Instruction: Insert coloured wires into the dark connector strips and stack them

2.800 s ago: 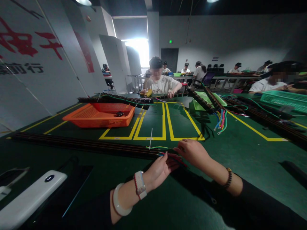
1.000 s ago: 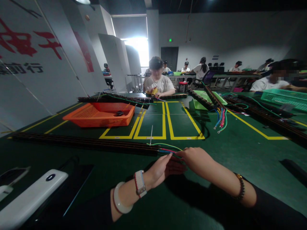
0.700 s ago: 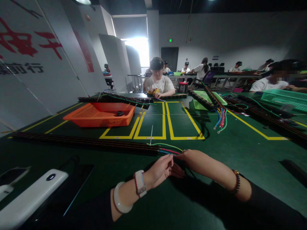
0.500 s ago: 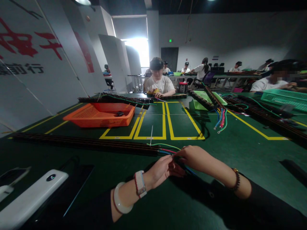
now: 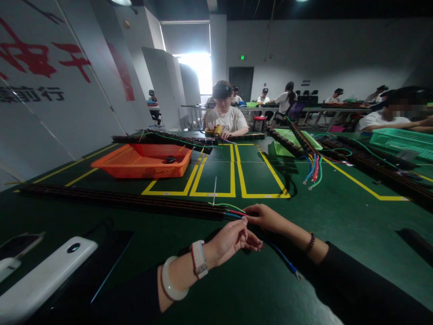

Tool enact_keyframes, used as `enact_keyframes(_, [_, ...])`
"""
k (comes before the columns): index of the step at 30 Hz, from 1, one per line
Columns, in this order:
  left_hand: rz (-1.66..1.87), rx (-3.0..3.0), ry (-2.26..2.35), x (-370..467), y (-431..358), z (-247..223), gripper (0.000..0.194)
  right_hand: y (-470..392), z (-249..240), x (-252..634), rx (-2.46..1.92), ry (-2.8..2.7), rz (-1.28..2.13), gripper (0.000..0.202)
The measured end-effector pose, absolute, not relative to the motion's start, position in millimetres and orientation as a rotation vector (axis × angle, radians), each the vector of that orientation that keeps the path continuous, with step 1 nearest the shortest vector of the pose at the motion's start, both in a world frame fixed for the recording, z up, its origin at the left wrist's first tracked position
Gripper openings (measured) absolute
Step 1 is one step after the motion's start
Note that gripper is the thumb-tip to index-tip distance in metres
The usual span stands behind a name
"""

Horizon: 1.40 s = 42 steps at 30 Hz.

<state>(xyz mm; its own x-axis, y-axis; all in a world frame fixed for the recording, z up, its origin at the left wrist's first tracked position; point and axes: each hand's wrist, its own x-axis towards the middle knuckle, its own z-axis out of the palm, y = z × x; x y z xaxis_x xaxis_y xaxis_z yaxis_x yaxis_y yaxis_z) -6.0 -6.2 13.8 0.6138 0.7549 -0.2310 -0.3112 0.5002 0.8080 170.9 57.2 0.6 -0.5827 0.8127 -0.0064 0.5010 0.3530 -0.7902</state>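
From the right end of a long dark slotted strip point(image 5: 135, 201) come several wires: red point(image 5: 236, 212), blue point(image 5: 233, 215) and green-yellow point(image 5: 233, 206). My left hand point(image 5: 232, 241) pinches the wires with thumb and forefinger just past the strip's end, its other fingers loosely extended. Close beside it, my right hand point(image 5: 264, 216) has its fingers closed round the same bundle, knuckles up; the exact grip is partly hidden. A blue wire end with a metal ring lug point(image 5: 297, 273) lies on the table below my right forearm. A pale cable tie point(image 5: 214, 189) stands up from the strip.
An orange basket point(image 5: 142, 170) with a small black piece stands beyond the strip. A white device point(image 5: 50, 280) and a dark flat panel lie at the left. Farther back are more wired strips point(image 5: 301, 137), green baskets point(image 5: 402, 141) and a co-worker point(image 5: 225, 118) across the table.
My right hand has lowered and flattened beside the left, its forearm shifting left. The blue wire end with its lug shows more clearly. My left hand stays nearly in place, fingers a little more extended.
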Motion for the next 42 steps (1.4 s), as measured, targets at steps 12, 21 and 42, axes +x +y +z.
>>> enact_keyframes(12, [0.691,0.807,0.649,-3.8,-5.2,10.4,0.027,54.5,-0.3,173.2,-1.117,-1.993,1.471,0.045])
enact_keyframes(21, [0.685,0.83,0.647,-4.9,-6.0,17.4,0.032,53.9,0.2,174.7,-1.1,-1.992,1.478,0.047])
enact_keyframes(42, [0.658,0.669,0.596,-4.6,1.8,-0.7,0.043,30.0,29.1,152.9,-1.108,-2.675,-0.217,0.023])
